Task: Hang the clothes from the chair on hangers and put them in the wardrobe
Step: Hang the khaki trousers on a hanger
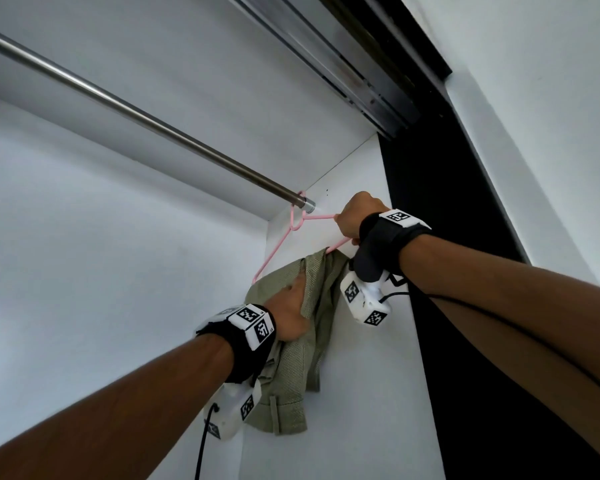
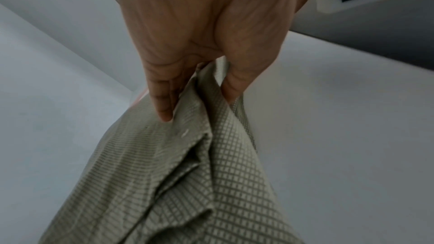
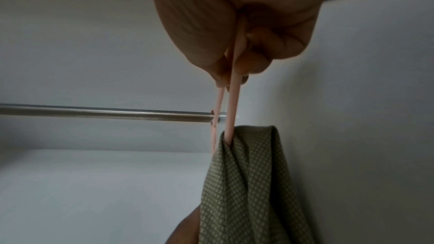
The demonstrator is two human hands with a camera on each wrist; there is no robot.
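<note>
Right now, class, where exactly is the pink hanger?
In the head view, the pink hanger hooks over the right end of the metal rail, by the wardrobe's side wall, gripped by the right hand.

I am looking up into a white recess: a pale back wall point(image 1: 101, 237) on my left meets a white side panel point(image 1: 354, 341) in a corner, and a white ceiling board point(image 1: 222, 98) closes the top. A steel rail point(image 1: 136, 112) runs across under that board and ends in a socket at the side panel. Above the opening sits a dark sliding-door track point(image 1: 361, 64) (metal channels, greyish), and a black door edge point(image 1: 447, 271) stands to my right, with a white room wall point(image 1: 551, 133) beyond. The light is soft and even.
</note>
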